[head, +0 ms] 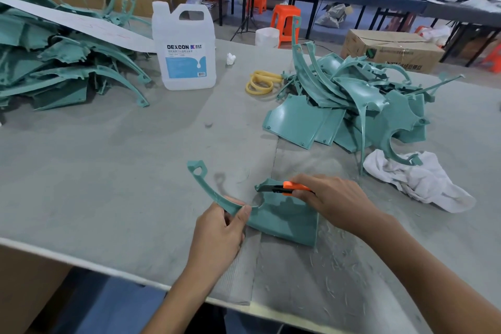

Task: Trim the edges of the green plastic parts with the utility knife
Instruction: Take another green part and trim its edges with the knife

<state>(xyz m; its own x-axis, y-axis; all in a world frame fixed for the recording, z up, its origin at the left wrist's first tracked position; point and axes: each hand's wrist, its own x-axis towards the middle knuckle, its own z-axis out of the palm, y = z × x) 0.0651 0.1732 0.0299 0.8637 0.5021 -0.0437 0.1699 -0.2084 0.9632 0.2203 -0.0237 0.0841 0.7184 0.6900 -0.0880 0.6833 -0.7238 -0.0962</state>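
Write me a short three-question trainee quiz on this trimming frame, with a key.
1. True or false: the right hand holds the orange utility knife with its blade at the edge of the green part.
2. What does the left hand grip? A) the part's curved arm; B) the knife's blade; C) nothing.
3. Which heap of green parts stands nearer the DEXCON jug: the left pile or the right pile?
Key: 1 true; 2 A; 3 left.

Parts pile (54, 62) left, jug (184, 46) behind centre, another pile (352, 106) right
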